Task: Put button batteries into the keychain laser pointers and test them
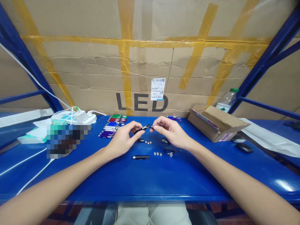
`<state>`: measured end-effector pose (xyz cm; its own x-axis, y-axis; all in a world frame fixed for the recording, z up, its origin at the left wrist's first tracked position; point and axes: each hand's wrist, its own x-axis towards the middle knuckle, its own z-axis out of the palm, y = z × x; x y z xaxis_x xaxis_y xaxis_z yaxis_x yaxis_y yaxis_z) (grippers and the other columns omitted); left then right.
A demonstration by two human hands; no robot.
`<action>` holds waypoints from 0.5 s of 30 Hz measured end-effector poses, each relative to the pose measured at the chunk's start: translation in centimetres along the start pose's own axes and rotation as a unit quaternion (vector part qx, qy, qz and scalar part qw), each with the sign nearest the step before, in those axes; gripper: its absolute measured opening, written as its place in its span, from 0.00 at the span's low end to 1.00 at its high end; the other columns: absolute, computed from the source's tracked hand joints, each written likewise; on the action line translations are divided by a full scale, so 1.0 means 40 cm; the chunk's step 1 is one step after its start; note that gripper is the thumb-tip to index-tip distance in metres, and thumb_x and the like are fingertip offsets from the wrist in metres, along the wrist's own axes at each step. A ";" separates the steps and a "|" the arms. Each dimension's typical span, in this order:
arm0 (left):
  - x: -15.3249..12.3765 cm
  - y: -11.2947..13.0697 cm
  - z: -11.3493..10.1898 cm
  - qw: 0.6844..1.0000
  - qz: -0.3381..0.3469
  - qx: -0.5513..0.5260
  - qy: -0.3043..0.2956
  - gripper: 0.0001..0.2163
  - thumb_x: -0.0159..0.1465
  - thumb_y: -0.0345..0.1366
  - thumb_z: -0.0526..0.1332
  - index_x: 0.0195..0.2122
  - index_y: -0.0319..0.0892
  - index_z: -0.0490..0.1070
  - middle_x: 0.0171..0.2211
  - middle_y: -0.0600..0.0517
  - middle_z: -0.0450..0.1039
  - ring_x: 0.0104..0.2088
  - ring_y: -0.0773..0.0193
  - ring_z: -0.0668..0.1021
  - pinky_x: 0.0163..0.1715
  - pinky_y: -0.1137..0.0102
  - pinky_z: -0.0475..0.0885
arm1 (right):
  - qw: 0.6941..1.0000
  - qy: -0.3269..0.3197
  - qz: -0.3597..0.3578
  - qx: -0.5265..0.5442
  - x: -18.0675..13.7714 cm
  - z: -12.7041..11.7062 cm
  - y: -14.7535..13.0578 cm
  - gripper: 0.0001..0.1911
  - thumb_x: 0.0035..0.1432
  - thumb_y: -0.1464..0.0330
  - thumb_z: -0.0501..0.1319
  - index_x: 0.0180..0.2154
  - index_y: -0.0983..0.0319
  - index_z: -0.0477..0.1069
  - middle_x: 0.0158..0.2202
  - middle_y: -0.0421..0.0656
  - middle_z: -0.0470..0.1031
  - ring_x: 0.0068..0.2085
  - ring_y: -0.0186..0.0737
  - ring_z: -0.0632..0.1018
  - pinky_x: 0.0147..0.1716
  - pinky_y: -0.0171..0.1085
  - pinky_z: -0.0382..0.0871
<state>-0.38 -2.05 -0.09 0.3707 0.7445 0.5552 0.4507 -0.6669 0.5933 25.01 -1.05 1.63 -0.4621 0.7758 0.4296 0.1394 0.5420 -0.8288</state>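
Note:
My left hand (125, 137) and my right hand (170, 131) meet above the blue table (145, 181). Together they pinch a small black keychain flashlight (143, 128): the left holds its body, the right grips the clip end. Below them lie another black flashlight (141, 157), part of a black flashlight (140, 140), two groups of button cells (147, 142) (157, 153), and two black carabiner clips (166, 141) (169, 152).
A row of coloured flashlights (113, 126) lies behind my left hand. A white power strip (77, 117) with cables sits at left, an open cardboard box (214, 126) and a bottle (227, 100) at right, and a dark mouse (244, 147) beyond. Cardboard backs the table.

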 end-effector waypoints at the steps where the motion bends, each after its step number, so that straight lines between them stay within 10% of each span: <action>1: 0.001 -0.001 -0.001 1.000 -0.003 0.003 0.009 0.10 0.74 0.45 0.63 0.48 0.45 0.75 0.41 0.52 0.79 0.41 0.59 0.80 0.44 0.66 0.73 | 1.000 0.002 -0.007 -0.015 0.000 -0.004 0.001 0.12 0.72 0.56 0.64 0.43 0.59 0.72 0.42 0.44 0.83 0.43 0.44 0.81 0.44 0.42 0.73; 15: 0.000 0.005 -0.002 0.998 0.010 0.063 -0.003 0.09 0.75 0.44 0.61 0.50 0.46 0.74 0.45 0.51 0.81 0.42 0.58 0.82 0.40 0.66 0.76 | 0.897 -0.069 -0.170 -0.402 -0.010 -0.030 0.021 0.20 0.80 0.63 0.49 0.63 0.59 0.73 0.48 0.53 0.78 0.50 0.53 0.74 0.50 0.50 0.72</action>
<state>-0.36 -2.19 0.07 0.3846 0.7319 0.5626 0.5423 -0.6723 0.5039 26.38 -0.52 1.20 -0.6942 0.5047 0.5131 0.5313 0.8403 -0.1076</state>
